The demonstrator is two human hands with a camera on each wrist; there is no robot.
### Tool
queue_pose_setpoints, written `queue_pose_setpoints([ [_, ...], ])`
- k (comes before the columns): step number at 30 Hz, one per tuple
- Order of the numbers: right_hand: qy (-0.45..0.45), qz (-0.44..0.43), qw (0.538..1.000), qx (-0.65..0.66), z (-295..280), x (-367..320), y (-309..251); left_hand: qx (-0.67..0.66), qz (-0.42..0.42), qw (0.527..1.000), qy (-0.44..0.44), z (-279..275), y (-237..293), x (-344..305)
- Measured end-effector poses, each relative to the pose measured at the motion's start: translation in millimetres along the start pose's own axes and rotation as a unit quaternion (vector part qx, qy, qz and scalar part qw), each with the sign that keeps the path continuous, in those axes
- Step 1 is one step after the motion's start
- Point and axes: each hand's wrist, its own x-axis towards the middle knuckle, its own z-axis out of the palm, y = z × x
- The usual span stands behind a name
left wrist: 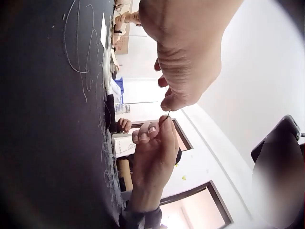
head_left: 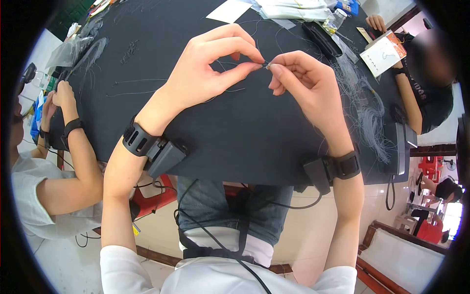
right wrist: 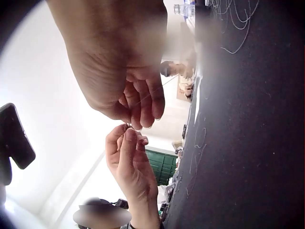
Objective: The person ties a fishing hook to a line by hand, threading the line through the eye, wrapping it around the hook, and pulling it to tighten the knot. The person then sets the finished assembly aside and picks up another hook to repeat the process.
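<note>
- A person's left hand (head_left: pixel 208 68) pinched a fine strand (head_left: pixel 266 65) between thumb and forefinger.
- The right hand (head_left: pixel 309 84) pinched the same strand just beside it, its other fingers bent; whether the strand was knotted was too small to tell.
- The strand was between both sets of fingertips, above a black table (head_left: pixel 240 142).
- A tangled bundle of pale threads (head_left: pixel 373 122) lay on the table, right of the right hand, near a black case (head_left: pixel 321 40).

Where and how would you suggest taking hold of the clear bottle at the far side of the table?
I'd grip the clear bottle around its body, below the neck, coming from above: it stands upright, and the black case lies close on its near side.
</note>
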Motion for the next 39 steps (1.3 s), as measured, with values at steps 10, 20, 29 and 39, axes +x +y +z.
queue_pose_setpoints([
  [10,-0.003,-0.005,1.000,0.004,0.5,-0.4,2.6,-0.024,-0.014,1.000,-0.011,-1.2,1.6,0.2],
  [20,-0.003,-0.001,1.000,-0.012,1.7,-1.4,-0.3,-0.035,-0.016,0.998,-0.044,-1.4,0.9,-1.1],
  [29,0.006,-0.027,0.999,-0.041,3.5,-1.2,4.1,-0.021,-0.015,0.998,-0.053,-0.9,2.1,-1.8],
  [39,0.013,-0.029,0.998,-0.059,2.1,-1.0,4.0,-0.028,-0.016,0.998,-0.055,-0.6,4.0,-0.6],
])
